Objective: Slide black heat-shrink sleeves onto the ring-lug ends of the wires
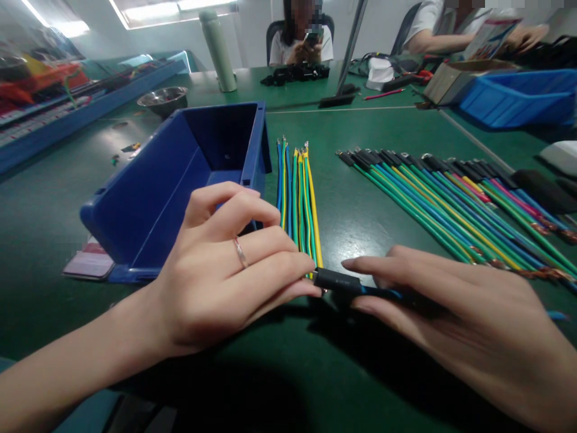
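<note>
A blue wire (pixel 381 292) with a black sleeve (pixel 337 281) on its end lies level between my two hands. My left hand (pixel 225 264), a ring on one finger, pinches the metal tip just beyond the sleeve. From the right, my right hand (pixel 460 313) is closed round the wire behind the sleeve, its index finger lifted a little above. Beyond my left fingertips, a small row of green, yellow and blue wires (pixel 295 186) rests on the table, metal ends pointing away. Their near ends are partly hidden by my left hand.
Left stands a dark blue bin (pixel 148 192), with a card (pixel 89 260) under its edge. More sleeved wires (pixel 433 204) spread over the green table (pixel 369 132) at right. Behind are a metal bowl (pixel 163 101), a green tumbler (pixel 219 54), a blue tray (pixel 518 99) and two people.
</note>
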Available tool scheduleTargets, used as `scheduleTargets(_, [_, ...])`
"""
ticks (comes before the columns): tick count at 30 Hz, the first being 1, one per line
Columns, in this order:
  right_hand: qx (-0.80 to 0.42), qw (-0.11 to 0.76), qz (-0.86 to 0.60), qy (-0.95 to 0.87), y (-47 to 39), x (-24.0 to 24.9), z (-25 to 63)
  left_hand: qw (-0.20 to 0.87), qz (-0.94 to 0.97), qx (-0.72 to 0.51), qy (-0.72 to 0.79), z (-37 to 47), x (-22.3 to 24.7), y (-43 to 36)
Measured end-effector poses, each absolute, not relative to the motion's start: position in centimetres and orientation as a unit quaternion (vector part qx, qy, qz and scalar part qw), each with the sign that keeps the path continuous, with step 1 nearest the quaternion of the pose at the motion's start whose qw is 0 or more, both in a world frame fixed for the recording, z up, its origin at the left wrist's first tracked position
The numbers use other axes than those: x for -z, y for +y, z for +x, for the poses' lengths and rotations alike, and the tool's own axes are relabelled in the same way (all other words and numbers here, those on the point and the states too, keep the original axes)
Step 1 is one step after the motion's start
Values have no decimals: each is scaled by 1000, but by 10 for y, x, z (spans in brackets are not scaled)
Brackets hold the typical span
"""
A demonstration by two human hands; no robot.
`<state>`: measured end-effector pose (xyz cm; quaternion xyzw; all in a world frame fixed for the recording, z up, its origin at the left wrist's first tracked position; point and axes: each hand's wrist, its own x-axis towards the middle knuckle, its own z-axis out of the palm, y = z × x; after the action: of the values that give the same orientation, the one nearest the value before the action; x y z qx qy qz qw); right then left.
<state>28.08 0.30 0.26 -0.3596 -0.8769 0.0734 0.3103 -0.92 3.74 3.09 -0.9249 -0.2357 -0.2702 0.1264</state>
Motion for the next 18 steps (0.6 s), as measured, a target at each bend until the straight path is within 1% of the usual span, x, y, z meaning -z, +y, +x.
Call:
scheduleTargets(2, [-47,302,-356,-883,2,-3,281,125,-925,270,-237,-8,-29,37])
scheduleTargets(5, [-42,287,-352,-890,1,-3,282,92,-925,287,-231,-9,-28,39])
scheduleTargets(11, [-34,286,-356,-889,-1,0,283,39,-940,252,-226,-14,-33,44])
scheduleTargets(18, [-33,286,-342,-895,2,-2,281,42,-933,265,-238,-14,-30,45])
